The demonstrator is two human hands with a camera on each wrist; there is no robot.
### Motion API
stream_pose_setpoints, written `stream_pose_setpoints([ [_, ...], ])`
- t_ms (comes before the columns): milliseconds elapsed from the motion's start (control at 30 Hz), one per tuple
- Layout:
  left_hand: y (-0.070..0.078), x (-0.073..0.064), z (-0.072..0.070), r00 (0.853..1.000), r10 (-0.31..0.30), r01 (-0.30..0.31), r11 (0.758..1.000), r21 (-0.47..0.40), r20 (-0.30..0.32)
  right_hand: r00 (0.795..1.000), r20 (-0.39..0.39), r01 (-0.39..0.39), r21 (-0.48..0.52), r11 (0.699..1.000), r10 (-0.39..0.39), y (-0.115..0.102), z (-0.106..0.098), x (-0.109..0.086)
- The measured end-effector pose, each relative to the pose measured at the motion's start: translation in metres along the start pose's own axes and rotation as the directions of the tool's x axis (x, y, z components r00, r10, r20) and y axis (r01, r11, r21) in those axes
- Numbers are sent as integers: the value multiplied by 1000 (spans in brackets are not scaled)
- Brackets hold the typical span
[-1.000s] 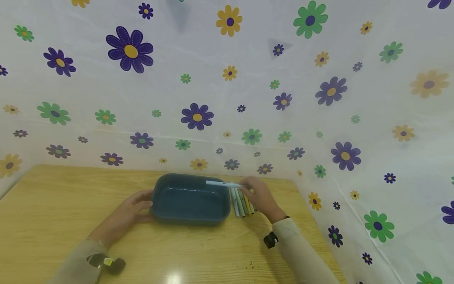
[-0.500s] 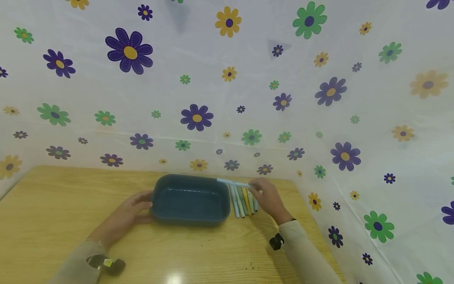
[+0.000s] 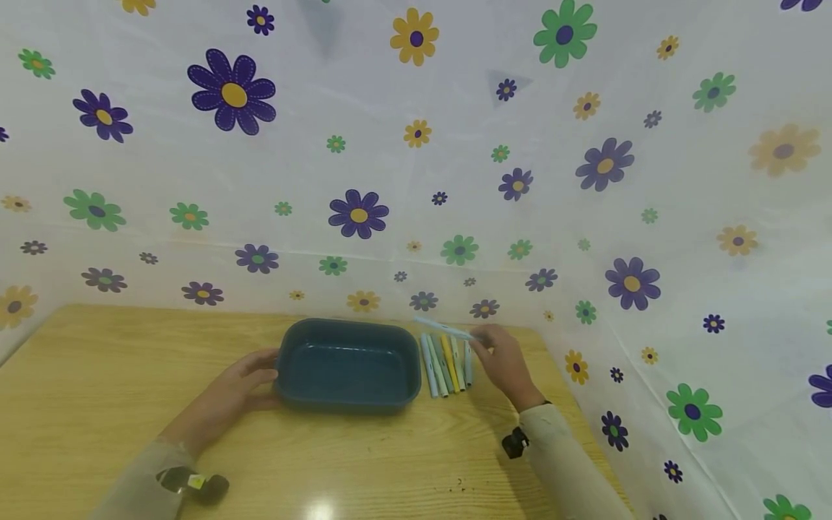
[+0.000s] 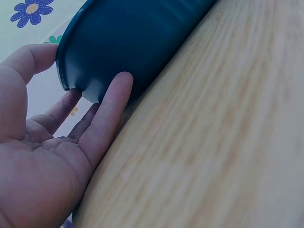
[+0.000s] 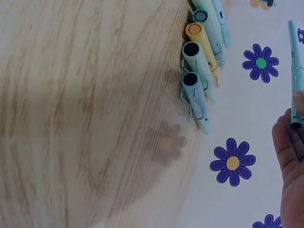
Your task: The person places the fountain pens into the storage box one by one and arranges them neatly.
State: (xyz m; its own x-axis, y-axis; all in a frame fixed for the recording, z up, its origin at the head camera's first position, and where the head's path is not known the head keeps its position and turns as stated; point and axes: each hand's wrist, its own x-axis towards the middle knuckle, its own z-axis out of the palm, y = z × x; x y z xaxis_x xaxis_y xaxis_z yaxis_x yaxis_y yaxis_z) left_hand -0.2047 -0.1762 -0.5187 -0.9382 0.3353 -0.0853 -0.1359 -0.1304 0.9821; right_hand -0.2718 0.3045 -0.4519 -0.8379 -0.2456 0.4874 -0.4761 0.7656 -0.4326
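A dark blue-green plastic basin (image 3: 351, 406) stands on the wooden table. My left hand (image 3: 227, 390) rests against its left end; in the left wrist view the spread fingers (image 4: 107, 114) touch the basin's outer wall and rim. My right hand (image 3: 503, 361) pinches a pale blue pen (image 3: 443, 328) by its right end, raised past the far end of a row of pens. In the right wrist view that held pen (image 5: 297, 66) shows a clip, between thumb and fingers. Several pens in pale blue, green and yellow, among them a yellow pen (image 3: 450, 363), lie side by side right of the basin.
The wooden table (image 3: 325, 462) meets a white flowered cloth (image 3: 390, 173) at the back and along the right side. Small dark specks (image 3: 460, 482) lie near the table's front right. A camera sits on each wrist.
My right hand has moved right with the pale blue pen, from over the basin to beyond the row of pens, and the pen has tilted. The left hand and basin stay in place.
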Motion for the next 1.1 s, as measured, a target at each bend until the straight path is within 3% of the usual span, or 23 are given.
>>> stream_pose_setpoints([
  [167, -1, 0, -1, 1000, 2, -2, 1000, 8, 6, 1000, -25, -19, -15, 1000, 19, 3, -3, -2],
  [667, -4, 1, -5, 999, 37, -37, 999, -6, 13, 976, -54, -213, -65, 975, 210, 16, -5, -11],
  [1100, -6, 4, -5, 1000, 27, -27, 999, -38, 5, 923, -98, -382, -122, 916, 372, 23, -3, -20],
])
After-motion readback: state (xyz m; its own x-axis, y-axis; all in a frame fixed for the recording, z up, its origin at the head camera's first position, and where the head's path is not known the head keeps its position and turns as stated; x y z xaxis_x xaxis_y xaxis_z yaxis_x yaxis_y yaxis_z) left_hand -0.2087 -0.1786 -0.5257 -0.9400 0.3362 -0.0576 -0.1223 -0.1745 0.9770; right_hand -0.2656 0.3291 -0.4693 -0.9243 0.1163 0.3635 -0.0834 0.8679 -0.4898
